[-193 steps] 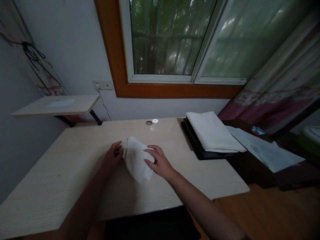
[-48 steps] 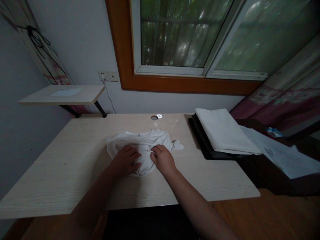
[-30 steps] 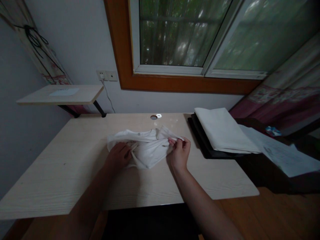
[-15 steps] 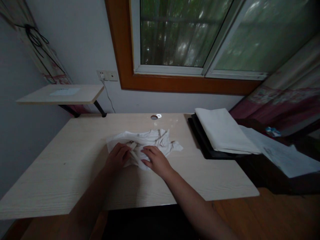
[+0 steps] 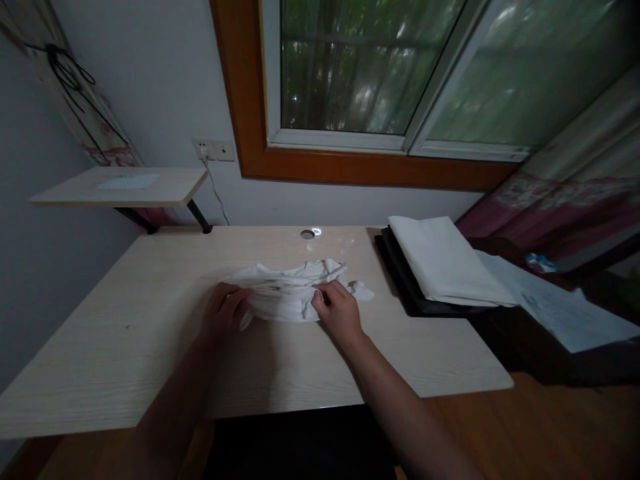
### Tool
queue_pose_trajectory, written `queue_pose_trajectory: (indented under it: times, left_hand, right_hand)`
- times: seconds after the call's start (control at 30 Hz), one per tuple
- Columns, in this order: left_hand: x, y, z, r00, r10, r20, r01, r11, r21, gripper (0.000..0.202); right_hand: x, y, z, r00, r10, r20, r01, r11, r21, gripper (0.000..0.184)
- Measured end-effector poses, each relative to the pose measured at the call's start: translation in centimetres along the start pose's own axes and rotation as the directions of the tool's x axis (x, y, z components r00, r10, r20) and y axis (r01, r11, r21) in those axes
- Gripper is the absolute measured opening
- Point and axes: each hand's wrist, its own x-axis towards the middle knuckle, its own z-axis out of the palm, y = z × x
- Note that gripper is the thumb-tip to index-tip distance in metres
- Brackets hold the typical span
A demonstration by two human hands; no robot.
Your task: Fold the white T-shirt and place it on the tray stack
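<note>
A crumpled white cloth garment [image 5: 285, 303] lies on the pale wood-grain desk [image 5: 125, 353], its front part stretched between my two hands. On its left end my left hand [image 5: 225, 312] is closed, fingers pinching the fabric. My right hand [image 5: 341, 308] grips the right side with thumb and fingers pressed together on a fold. A loose tip of the cloth sticks out on the desk beyond my right hand. What kind of garment it is cannot be made out in the folds.
At the desk's right stands a stack of black flat items with a folded white cloth [image 5: 440, 260] on top. Beside it a printed sheet [image 5: 560, 307] lies on a dark surface. A raised shelf [image 5: 165, 190] occupies the back left. Behind is a cable hole [image 5: 307, 235].
My hands have moved apart, the right one to the right and slightly up, the left a little left. The bunched front of the white garment is now pulled out sideways.
</note>
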Motion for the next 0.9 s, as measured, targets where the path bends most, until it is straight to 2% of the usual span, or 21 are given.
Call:
queue_pose_trajectory:
  times: [0.1,0.2,0.27,0.33,0.43,0.53,0.63,0.7,0.73,0.8,0.9]
  left_hand:
    - [-0.1,-0.9,-1.2,0.981,-0.023,-0.193,0.034,0.998,0.051,0.026]
    - [-0.2,-1.7,-2.6,0.919,-0.049,-0.39,0.115,0.983,0.146,0.02]
    - [-0.2,-2.1,-3.2,0.887,-0.09,-0.453,0.208,0.953,0.219,0.014]
    - [0.0,-2.3,-3.3,0.879,-0.145,-0.454,0.278,0.93,0.242,0.009]
    - [0.2,-2.4,-2.7,0.897,-0.194,-0.397,0.296,0.931,0.213,0.011]
    - [0.2,-2.4,-2.0,0.932,-0.188,-0.31,0.263,0.94,0.219,0.016]
    - [0.2,-1.7,-1.4,0.976,-0.095,-0.193,0.139,0.963,0.229,0.018]
    - [0.3,-0.6,-0.7,0.998,-0.006,-0.055,0.015,0.985,0.174,0.022]
    - [0.4,0.1,-0.3,0.999,0.034,0.03,-0.038,0.991,0.131,0.023]
    - [0.7,1.5,0.7,0.977,0.09,0.195,-0.102,0.993,0.051,0.027]
    - [0.8,2.9,2.0,0.927,0.135,0.349,-0.14,0.99,-0.01,0.034]
  right_hand:
    - [2.0,0.4,-2.7,0.988,-0.009,-0.156,0.002,0.999,-0.045,0.015]
    - [4.4,0.6,-6.3,0.926,-0.053,-0.374,0.002,0.991,-0.134,0.012]
    - [5.8,0.5,-8.3,0.872,-0.079,-0.484,-0.018,0.981,-0.193,0.013]
    - [6.9,0.5,-9.4,0.858,-0.111,-0.502,-0.006,0.974,-0.225,0.014]
    - [7.6,1.0,-9.2,0.906,-0.117,-0.408,0.026,0.974,-0.223,0.018]
    - [7.4,1.9,-7.5,0.956,-0.084,-0.283,0.013,0.97,-0.244,0.018]
    - [6.4,2.3,-5.5,0.978,-0.053,-0.2,0.009,0.976,-0.219,0.019]
    - [5.5,2.0,-4.3,0.994,-0.089,-0.067,0.079,0.987,-0.138,0.021]
    - [5.0,1.8,-3.7,0.992,-0.121,0.032,0.124,0.988,-0.092,0.021]
    - [4.3,1.1,-2.6,0.959,-0.163,0.231,0.174,0.984,-0.027,0.024]
    - [3.5,0.4,-1.1,0.897,-0.117,0.427,0.156,0.986,-0.056,0.046]
